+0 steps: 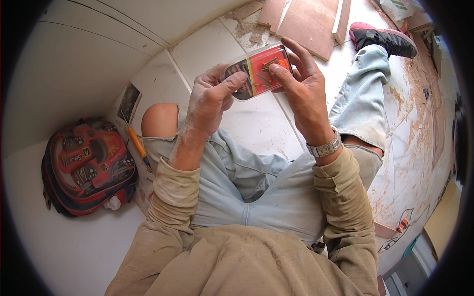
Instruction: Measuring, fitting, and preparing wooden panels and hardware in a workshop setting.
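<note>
Both hands hold a clear plastic pack of screws (258, 74) up in front of my lap, above the white floor tiles. Brass-coloured screws and some orange pieces show through its window against a red and yellow card. My left hand (213, 93), dusty with white powder, is closed on the pack's dark left end with the thumb on top. At the right end, my right hand (307, 89) grips it too, its thumb pressed over the window and the index finger along the upper edge. A metal watch sits on my right wrist.
A red and black backpack (91, 167) leans at the left. Beside it lie an orange-handled tool (137, 145) and a dark flat piece (129, 102). Reddish-brown boards (311, 24) lie ahead on the dusty tiles. An orange and black item (404, 225) rests at lower right.
</note>
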Available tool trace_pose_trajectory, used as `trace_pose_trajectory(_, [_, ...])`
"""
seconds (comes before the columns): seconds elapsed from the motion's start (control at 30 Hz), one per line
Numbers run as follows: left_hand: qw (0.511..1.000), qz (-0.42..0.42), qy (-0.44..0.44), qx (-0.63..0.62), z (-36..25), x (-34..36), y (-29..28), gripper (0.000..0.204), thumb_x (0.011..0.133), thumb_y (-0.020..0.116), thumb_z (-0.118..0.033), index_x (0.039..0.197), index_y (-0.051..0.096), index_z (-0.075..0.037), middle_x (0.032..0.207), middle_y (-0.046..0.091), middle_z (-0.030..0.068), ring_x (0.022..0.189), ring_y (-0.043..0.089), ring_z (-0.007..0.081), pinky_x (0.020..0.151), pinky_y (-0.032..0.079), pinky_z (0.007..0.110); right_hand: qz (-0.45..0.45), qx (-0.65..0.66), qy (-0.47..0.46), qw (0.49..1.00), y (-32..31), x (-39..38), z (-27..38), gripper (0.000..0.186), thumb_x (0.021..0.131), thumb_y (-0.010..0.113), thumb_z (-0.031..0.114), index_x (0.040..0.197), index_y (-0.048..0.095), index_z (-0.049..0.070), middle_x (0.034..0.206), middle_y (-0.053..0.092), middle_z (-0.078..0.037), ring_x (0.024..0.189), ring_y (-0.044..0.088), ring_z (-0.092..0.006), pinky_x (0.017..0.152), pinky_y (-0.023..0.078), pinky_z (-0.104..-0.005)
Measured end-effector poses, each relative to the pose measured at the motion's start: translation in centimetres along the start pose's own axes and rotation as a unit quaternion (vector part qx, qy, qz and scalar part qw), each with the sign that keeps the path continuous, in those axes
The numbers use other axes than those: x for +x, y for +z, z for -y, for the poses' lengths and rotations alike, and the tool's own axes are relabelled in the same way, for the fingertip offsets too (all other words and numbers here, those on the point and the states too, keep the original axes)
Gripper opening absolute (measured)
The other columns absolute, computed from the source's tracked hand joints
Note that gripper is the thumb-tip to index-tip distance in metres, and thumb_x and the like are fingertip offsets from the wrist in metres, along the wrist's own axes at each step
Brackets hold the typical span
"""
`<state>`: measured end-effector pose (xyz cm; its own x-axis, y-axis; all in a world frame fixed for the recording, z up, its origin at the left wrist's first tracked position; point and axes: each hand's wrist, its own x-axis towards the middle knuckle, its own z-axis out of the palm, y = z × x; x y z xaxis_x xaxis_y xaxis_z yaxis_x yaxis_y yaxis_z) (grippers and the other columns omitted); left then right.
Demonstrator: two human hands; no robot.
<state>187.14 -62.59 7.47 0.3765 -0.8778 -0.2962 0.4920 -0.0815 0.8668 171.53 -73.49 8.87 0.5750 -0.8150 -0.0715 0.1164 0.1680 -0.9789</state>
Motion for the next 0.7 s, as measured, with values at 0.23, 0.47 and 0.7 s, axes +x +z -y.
trace_pose_trajectory(0.23, [1.000,0.005,0.003,0.023,-0.2,0.0,-0.1,0.020,0.094,0.069,-0.021,0.106,0.072,-0.005,0.072,0.063,-0.0049,0.046,0.030,-0.0027,0.040,0.020,0.019,-0.012,-0.019,0.024,0.999,0.1,0.2,0.1,0.053,0.097,0.065,0.014,0.145,0.046,0.003,0.119,0.066,-0.012,0.098,0.068,-0.0144,0.074,0.059,-0.0262])
trace_pose_trajectory(0.47, [0.998,-0.045,0.031,-0.026,0.0,0.6,-0.7,0.026,0.097,0.068,-0.035,0.094,0.070,-0.009,0.064,0.054,-0.0086,0.045,0.033,-0.0017,0.039,0.021,0.019,0.132,-0.026,0.147,0.980,-2.3,1.1,1.3,0.046,0.101,0.057,0.020,0.141,0.050,-0.002,0.094,0.068,-0.007,0.084,0.066,-0.0102,0.063,0.057,-0.0245])
trace_pose_trajectory(0.7, [0.996,0.019,0.070,-0.050,-0.2,0.0,0.8,0.038,0.098,0.062,-0.050,0.096,0.063,-0.012,0.064,0.048,-0.0093,0.044,0.025,-0.0008,0.039,0.018,0.021,0.083,-0.004,0.163,0.983,-1.3,0.6,1.5,0.047,0.099,0.061,0.011,0.139,0.044,-0.006,0.100,0.069,-0.012,0.087,0.070,-0.0163,0.066,0.063,-0.0255])
